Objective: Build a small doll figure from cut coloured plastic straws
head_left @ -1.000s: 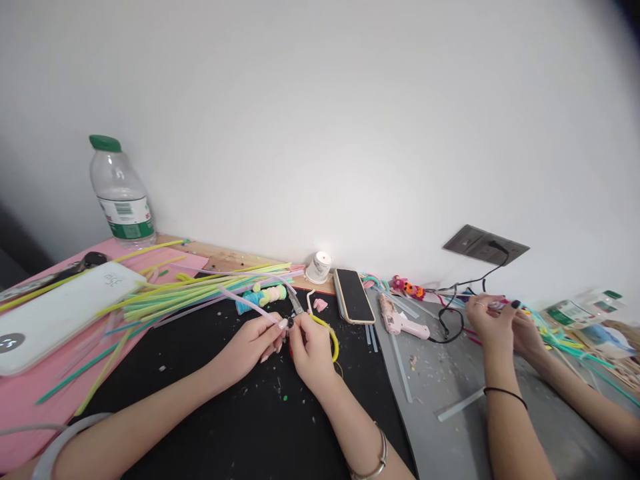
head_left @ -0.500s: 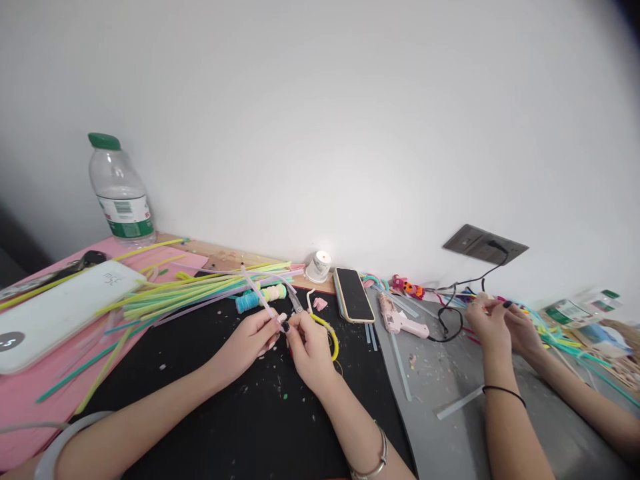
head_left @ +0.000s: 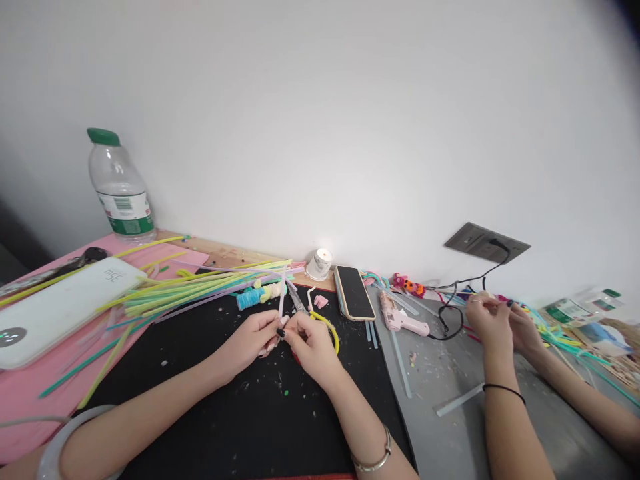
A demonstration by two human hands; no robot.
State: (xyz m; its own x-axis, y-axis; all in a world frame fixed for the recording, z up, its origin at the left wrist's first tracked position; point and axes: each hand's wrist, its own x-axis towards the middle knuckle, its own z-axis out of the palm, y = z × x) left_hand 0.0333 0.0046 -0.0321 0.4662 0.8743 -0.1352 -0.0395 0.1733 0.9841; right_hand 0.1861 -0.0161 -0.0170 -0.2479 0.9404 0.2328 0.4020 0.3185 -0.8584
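Note:
Above the black mat [head_left: 240, 407], my left hand [head_left: 253, 341] and my right hand [head_left: 313, 347] meet, fingertips pinched together. Between them they grip a pale lilac pipe cleaner [head_left: 283, 293], whose free end points up and away. The part inside the fingers is hidden. Just behind my hands lie scissors [head_left: 297, 301], blades showing, with the handles mostly covered by my right hand. A curved yellow pipe cleaner [head_left: 334, 331] lies beside my right hand. Close by is a blue and pale yellow fuzzy coil [head_left: 250, 298], with a small pink piece [head_left: 321, 302] on the other side.
Loose coloured pipe cleaners [head_left: 175, 293], a white power bank [head_left: 65, 313] and a bottle [head_left: 123, 190] occupy the left. A paper cup [head_left: 319, 264], a phone [head_left: 355, 293] and a pink glue gun [head_left: 400, 317] stand beyond. At right, another person's hands [head_left: 493, 323] work over a grey mat [head_left: 430, 440].
The lilac pipe cleaner has swung from leaning left to nearly upright. My right hand has shifted slightly left against my left hand, which stays almost in place.

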